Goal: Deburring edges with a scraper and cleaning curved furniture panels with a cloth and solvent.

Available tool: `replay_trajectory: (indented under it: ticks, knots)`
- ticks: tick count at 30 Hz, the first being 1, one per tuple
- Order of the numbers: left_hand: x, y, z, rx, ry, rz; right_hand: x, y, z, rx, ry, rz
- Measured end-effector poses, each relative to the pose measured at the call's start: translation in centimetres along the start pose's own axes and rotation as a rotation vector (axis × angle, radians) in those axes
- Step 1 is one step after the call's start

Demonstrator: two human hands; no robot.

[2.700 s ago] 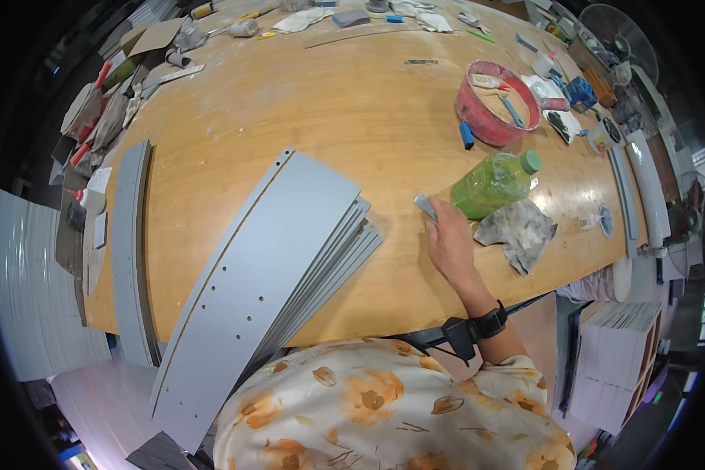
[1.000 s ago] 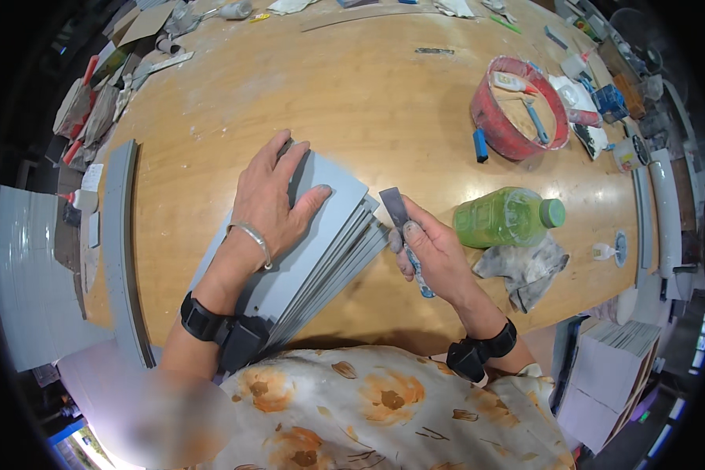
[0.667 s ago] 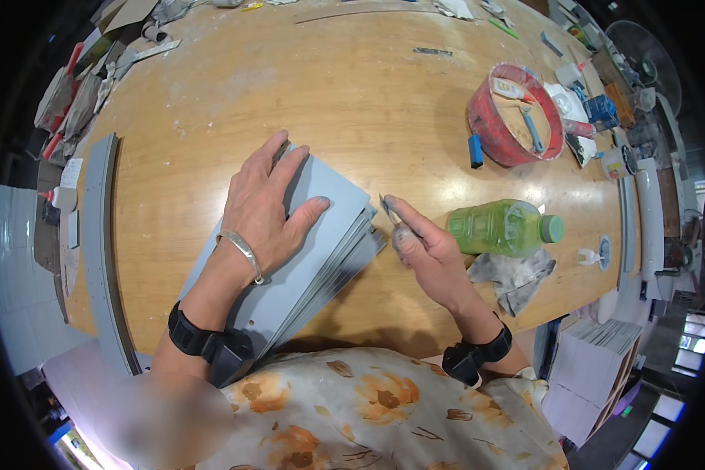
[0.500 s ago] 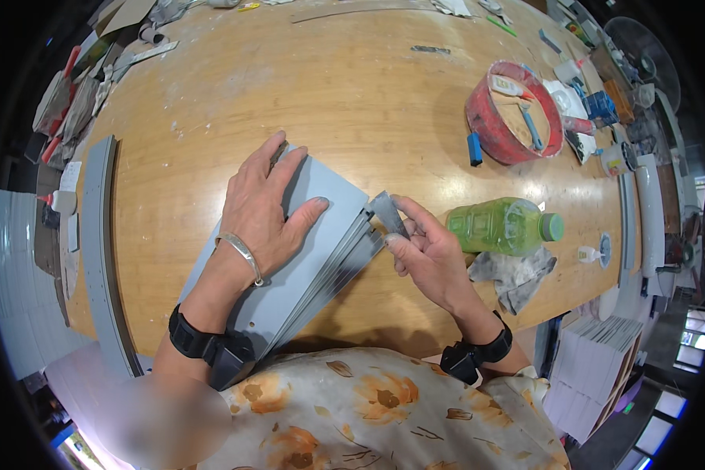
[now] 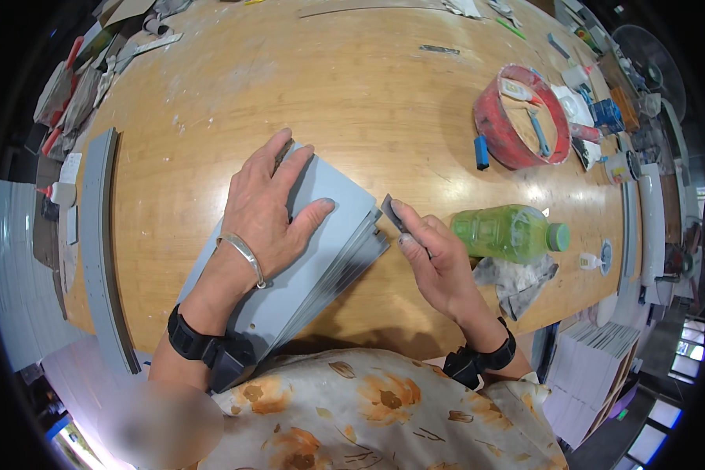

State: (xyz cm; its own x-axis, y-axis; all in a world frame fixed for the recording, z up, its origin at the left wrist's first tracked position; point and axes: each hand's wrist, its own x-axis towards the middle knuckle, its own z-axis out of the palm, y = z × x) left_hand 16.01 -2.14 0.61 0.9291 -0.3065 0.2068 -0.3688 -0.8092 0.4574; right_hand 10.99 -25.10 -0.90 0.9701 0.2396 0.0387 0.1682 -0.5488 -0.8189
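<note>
A stack of light grey panels (image 5: 333, 192) lies slantwise on the table in front of me, its right-hand edges slightly fanned out. My left hand (image 5: 268, 200) rests flat on top of it, fingers spread toward the far edge and thumb out to the side. In my right hand (image 5: 439, 258) a small dark grey piece of sandpaper (image 5: 393, 213) is pinched between thumb and fingers. It is just right of the stack's far right corner, with a narrow gap showing. The folded fingers hide part of the sandpaper.
A green plastic bottle (image 5: 501, 233) lies on its side right of my right hand, by a stained rag (image 5: 517, 288). Farther back stands a red tub (image 5: 491, 125) of tan powder, a blue block (image 5: 482, 153) beside it. Long grey strips (image 5: 102, 251) lie at left.
My right hand has moved slightly right and nearer, drawing the sandpaper away from the stack's corner and turning it more edge-on. My left hand stays on the panels.
</note>
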Motion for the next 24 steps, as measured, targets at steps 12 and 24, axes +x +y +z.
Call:
replay_trajectory:
  ticks: [12,24]
  knots:
    - [0.2,-0.1,0.3,0.008,0.009,0.026,-0.2,0.5,-0.5,-0.227,-0.027,-0.022]
    - [0.1,0.0,0.1,-0.014,0.005,-0.012,1.9,-4.4,-2.1,-0.522,-0.243,-0.037]
